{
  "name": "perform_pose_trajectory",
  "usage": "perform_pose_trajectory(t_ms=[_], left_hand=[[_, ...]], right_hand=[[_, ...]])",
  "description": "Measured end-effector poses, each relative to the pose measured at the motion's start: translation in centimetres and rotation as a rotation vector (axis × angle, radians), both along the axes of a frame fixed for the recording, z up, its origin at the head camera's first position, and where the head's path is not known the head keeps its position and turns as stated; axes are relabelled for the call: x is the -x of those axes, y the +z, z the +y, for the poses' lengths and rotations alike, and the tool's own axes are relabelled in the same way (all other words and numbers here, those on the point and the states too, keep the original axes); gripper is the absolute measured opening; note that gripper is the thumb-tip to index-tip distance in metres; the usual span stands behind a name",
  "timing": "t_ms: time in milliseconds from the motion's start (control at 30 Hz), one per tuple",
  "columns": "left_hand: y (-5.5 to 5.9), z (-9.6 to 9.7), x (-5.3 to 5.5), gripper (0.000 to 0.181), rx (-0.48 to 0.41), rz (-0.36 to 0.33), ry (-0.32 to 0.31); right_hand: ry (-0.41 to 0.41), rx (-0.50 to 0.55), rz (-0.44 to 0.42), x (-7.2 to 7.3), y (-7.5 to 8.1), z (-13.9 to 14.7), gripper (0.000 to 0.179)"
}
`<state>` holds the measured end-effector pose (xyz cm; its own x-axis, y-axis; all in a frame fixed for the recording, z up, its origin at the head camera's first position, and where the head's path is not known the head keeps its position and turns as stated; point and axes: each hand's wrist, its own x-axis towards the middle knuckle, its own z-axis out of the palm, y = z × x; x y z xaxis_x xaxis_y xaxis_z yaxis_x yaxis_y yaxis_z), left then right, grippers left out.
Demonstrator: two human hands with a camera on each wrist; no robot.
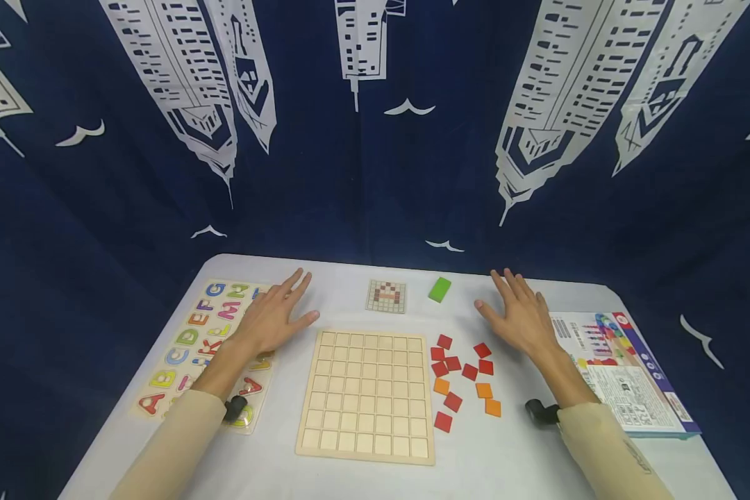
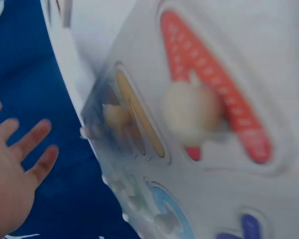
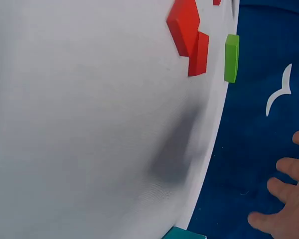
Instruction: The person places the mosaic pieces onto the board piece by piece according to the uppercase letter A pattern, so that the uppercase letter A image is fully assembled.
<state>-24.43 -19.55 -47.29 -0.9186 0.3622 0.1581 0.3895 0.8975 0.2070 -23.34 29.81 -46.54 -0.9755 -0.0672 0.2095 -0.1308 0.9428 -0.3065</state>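
My left hand (image 1: 271, 319) is held with fingers spread over the right side of an alphabet puzzle board (image 1: 184, 338), holding nothing. On the other side, my right hand (image 1: 520, 316) has its fingers extended between the red tiles and a printed box (image 1: 625, 375), holding nothing. Between the hands lies a wooden grid board (image 1: 367, 396) with bare square cells. Several red tiles (image 1: 453, 402) and orange tiles (image 1: 484, 390) are scattered along its right side. Behind the board are a small pattern card (image 1: 386, 296) and a green block (image 1: 439, 289).
A white table (image 1: 525, 458) carries everything, its back edge against a dark blue curtain (image 1: 362, 173) printed with white buildings and birds. In the left wrist view, knobbed letters such as a red A (image 2: 214, 84) stand up from the puzzle board.
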Motion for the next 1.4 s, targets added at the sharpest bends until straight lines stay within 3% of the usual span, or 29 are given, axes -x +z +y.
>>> perform_pose_trajectory(t_ms=[167,333,533,700,867,1400], left_hand=[[0.0,0.0,-2.7,0.093,-0.038,-0.086,-0.096],[-0.2,0.1,-5.1,0.101,-0.049,-0.161,-0.154],[-0.4,0.3,-6.9,0.110,-0.044,-0.306,-0.187],[-0.7,0.6,-7.7,0.118,-0.092,-0.431,-0.219],[-0.9,0.8,-8.1,0.122,-0.142,-0.510,-0.243],[-1.0,0.8,-8.3,0.130,-0.139,-0.547,-0.299]], right_hand=[[0.055,0.071,-0.025,-1.3,0.0,-0.1,0.080],[0.104,0.127,-0.071,-2.3,0.0,-0.1,0.074],[0.130,0.190,-0.102,-2.9,-0.2,0.0,0.056],[0.145,0.226,-0.130,-3.0,-0.7,0.0,0.043],[0.154,0.259,-0.204,-3.3,-1.3,-0.3,0.040],[0.232,0.227,-0.260,-3.8,-1.8,0.5,0.033]])
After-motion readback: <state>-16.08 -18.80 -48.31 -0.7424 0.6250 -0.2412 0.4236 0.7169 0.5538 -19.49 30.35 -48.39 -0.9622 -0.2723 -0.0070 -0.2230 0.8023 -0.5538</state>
